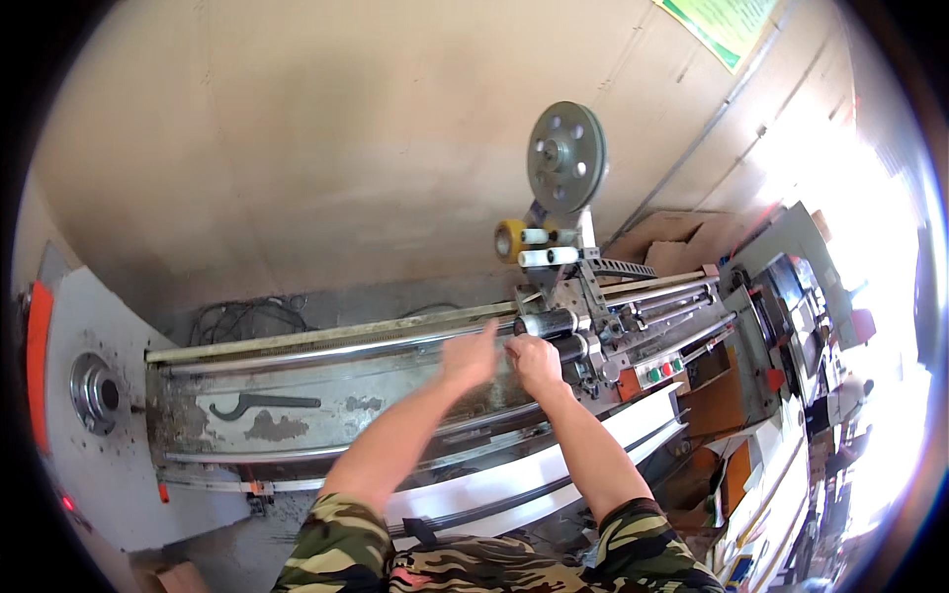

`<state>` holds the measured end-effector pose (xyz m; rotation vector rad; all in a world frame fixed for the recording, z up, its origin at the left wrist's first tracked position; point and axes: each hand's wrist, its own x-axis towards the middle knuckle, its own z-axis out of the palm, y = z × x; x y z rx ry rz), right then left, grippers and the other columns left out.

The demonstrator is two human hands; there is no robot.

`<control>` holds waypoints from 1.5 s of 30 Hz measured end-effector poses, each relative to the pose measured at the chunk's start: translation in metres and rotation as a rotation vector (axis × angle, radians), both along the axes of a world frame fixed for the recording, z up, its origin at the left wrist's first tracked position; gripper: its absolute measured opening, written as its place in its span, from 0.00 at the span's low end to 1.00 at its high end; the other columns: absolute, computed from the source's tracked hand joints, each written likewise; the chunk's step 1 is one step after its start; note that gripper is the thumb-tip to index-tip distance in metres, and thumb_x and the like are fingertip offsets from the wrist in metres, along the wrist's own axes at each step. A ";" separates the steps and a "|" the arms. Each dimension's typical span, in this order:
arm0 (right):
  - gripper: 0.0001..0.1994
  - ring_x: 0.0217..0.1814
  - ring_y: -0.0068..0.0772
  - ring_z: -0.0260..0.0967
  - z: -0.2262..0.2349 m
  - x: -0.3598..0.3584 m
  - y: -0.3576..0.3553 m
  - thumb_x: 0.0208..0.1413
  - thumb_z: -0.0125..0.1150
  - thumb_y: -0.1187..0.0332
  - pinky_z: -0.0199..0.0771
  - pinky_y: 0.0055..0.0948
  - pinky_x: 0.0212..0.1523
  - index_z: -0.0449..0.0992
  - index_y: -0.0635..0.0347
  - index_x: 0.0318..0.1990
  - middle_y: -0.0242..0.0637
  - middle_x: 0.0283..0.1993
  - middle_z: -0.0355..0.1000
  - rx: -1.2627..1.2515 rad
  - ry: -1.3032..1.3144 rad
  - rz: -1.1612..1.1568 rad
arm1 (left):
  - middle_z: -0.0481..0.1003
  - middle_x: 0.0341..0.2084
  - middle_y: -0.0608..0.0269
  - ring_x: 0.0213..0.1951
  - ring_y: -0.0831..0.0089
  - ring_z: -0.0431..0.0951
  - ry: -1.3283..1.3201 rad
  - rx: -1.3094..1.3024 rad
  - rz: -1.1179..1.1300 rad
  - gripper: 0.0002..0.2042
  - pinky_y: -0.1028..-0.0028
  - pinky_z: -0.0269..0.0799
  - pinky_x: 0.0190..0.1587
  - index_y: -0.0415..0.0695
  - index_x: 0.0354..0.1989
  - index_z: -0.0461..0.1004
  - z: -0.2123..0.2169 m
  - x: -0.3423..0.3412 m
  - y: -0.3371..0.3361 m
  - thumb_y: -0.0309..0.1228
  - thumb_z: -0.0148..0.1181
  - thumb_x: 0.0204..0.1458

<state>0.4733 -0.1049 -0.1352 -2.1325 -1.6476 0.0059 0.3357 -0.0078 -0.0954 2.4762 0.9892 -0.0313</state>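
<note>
Appears at close-fingerwork stage beside upper black roller (549, 323), mounted below grey spoked reel (566, 156) | shows left hand (469, 358) half-curled, right hand (538, 366) with fingers drawn in, any hold indiscernible | probably calls for steady fingertip control

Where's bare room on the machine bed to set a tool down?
Bare strip between the rear chrome rail and the hook spanner; another right of its handle, up to the left forearm, surface patchy. Crowded at the rollers, with the left hand and right hand close by, and around the push-button panel.
</note>
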 end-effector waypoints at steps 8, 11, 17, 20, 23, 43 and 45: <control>0.07 0.41 0.49 0.76 0.024 0.134 -0.135 0.50 0.59 0.72 0.77 0.42 0.41 0.80 0.57 0.37 0.42 0.36 0.77 0.303 -0.073 -0.105 | 0.76 0.18 0.64 0.24 0.80 0.73 -0.158 -0.331 0.107 0.12 0.72 0.70 0.28 0.38 0.27 0.79 0.035 -0.395 0.072 0.34 0.71 0.44; 0.06 0.42 0.48 0.77 0.028 0.137 -0.217 0.50 0.57 0.72 0.77 0.42 0.40 0.80 0.58 0.33 0.43 0.36 0.77 -0.067 -0.046 -0.430 | 0.72 0.59 0.44 0.57 0.52 0.73 0.448 -0.400 0.463 0.25 0.51 0.67 0.61 0.49 0.63 0.70 0.069 -0.448 0.013 0.42 0.64 0.58; 0.06 0.45 0.44 0.76 -0.106 0.066 -0.314 0.49 0.63 0.72 0.77 0.43 0.47 0.83 0.55 0.34 0.36 0.41 0.78 -0.098 -0.009 -0.597 | 0.80 0.31 0.64 0.36 0.71 0.77 0.267 -0.779 0.376 0.13 0.68 0.72 0.41 0.43 0.43 0.81 0.003 -0.371 -0.131 0.40 0.62 0.59; 0.07 0.48 0.42 0.74 -0.100 0.024 -0.328 0.49 0.66 0.71 0.76 0.42 0.48 0.82 0.54 0.38 0.36 0.48 0.75 0.129 -0.087 -0.681 | 0.78 0.26 0.65 0.31 0.73 0.74 -0.190 -0.710 0.207 0.13 0.70 0.70 0.36 0.42 0.41 0.82 -0.094 -0.355 -0.166 0.40 0.63 0.58; 0.11 0.52 0.44 0.74 -0.085 0.005 -0.329 0.50 0.66 0.70 0.76 0.42 0.50 0.81 0.54 0.43 0.40 0.52 0.75 0.175 -0.009 -0.699 | 0.78 0.26 0.60 0.31 0.74 0.74 -0.011 -0.599 0.137 0.15 0.69 0.70 0.36 0.38 0.39 0.80 -0.094 -0.324 -0.181 0.39 0.61 0.57; 0.12 0.47 0.47 0.76 -0.123 0.043 -0.502 0.57 0.64 0.69 0.79 0.39 0.46 0.79 0.56 0.49 0.40 0.49 0.76 0.356 0.400 -0.702 | 0.80 0.28 0.51 0.33 0.62 0.78 0.218 -0.204 -0.172 0.17 0.62 0.72 0.42 0.37 0.38 0.82 -0.193 -0.162 -0.244 0.41 0.58 0.56; 0.12 0.47 0.47 0.76 -0.135 0.060 -0.537 0.58 0.63 0.68 0.79 0.39 0.46 0.79 0.55 0.49 0.39 0.49 0.76 0.304 0.465 -0.730 | 0.80 0.27 0.52 0.32 0.62 0.78 0.206 -0.211 -0.180 0.17 0.59 0.71 0.38 0.39 0.34 0.83 -0.197 -0.160 -0.242 0.42 0.57 0.57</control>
